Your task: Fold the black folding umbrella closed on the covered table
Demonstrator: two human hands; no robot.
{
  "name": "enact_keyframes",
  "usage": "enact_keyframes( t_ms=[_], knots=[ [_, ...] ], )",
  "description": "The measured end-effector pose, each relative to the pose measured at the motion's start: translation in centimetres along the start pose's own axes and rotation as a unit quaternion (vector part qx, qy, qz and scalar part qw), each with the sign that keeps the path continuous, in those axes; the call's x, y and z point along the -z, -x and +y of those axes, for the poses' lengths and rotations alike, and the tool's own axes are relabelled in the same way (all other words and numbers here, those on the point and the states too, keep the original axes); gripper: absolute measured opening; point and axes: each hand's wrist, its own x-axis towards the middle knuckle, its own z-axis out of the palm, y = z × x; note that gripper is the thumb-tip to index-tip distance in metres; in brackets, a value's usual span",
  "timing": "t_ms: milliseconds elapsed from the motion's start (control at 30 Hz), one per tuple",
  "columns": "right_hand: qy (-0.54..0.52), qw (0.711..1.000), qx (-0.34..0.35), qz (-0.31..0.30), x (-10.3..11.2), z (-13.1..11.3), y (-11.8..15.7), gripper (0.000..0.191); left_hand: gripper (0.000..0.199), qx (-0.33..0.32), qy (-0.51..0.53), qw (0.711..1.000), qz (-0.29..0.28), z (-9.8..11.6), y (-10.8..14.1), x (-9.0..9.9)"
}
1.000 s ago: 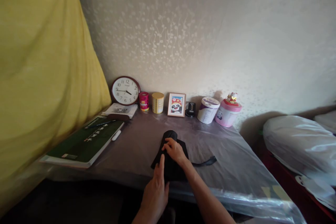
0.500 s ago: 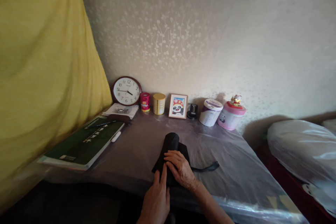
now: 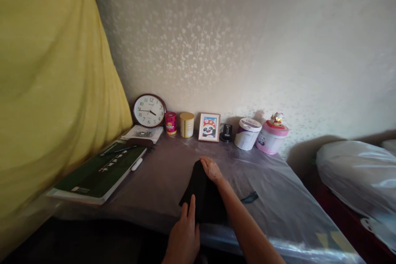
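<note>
A piece of folded black cloth (image 3: 198,189) lies on the table near its front edge, and a thin black strap (image 3: 250,198) sticks out at its right. My left hand (image 3: 185,229) rests on the near left part of the cloth, index and middle fingers stretched forward over it. At the cloth's far end is my right hand (image 3: 210,169), its fingers bent over the top edge and closed on the fabric. My right forearm covers part of the cloth's right side and of the strap.
Along the wall stand a clock (image 3: 149,110), a pink tin (image 3: 170,123), a yellow-lidded can (image 3: 187,125), a picture frame (image 3: 209,127), a small black object (image 3: 226,133) and two tubs (image 3: 247,134). At left lie a green book (image 3: 102,169) and a white marker (image 3: 136,164). A yellow curtain (image 3: 55,90) hangs there.
My right hand has moved from the middle of the cloth forward to its far end. The rounded fold there has changed shape under it. My left hand stays nearly in place.
</note>
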Motion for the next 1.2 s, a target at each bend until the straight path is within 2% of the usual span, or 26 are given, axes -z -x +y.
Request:
enact_keyframes(
  t_ms=[100, 167, 267, 367, 567, 733, 1000, 1200],
  knots=[
    [0.011, 0.992, -0.106, 0.062, 2.0, 1.3, 1.1, 0.029, 0.063, -0.007, 0.0, 1.0, 0.012, -0.1, 0.1, -0.1],
    [0.009, 0.983, -0.166, 0.078, 3.3, 2.2, 2.6, 0.03, 0.062, -0.014, 0.003, 1.0, 0.021, -0.2, 0.2, -0.2],
    [-0.022, 0.972, -0.229, 0.054, 4.4, 3.0, 5.0, 0.03, 0.062, -0.017, 0.006, 0.999, 0.027, -0.3, 0.2, -0.2],
    [-0.063, 0.962, -0.264, 0.025, 4.2, 2.7, 6.5, 0.029, 0.063, -0.013, 0.006, 1.0, 0.022, -0.4, 0.1, -0.1],
    [-0.095, 0.957, -0.272, 0.021, 3.8, 1.0, 7.1, 0.028, 0.063, -0.023, 0.005, 0.999, 0.035, -0.4, 0.1, -0.1],
    [-0.091, 0.955, -0.279, 0.033, 3.5, 0.2, 6.7, 0.041, 0.062, -0.024, 0.008, 0.999, 0.036, -0.4, 0.2, -0.3],
    [-0.116, 0.958, -0.258, 0.051, 2.0, -0.6, 5.7, 0.022, 0.062, -0.018, 0.036, 0.999, 0.031, -0.6, 0.0, 0.2],
    [-0.173, 0.952, -0.246, 0.051, 1.1, -2.1, 4.8, 0.031, 0.062, -0.003, 0.044, 0.999, 0.024, -1.3, -0.3, 0.8]
  ],
)
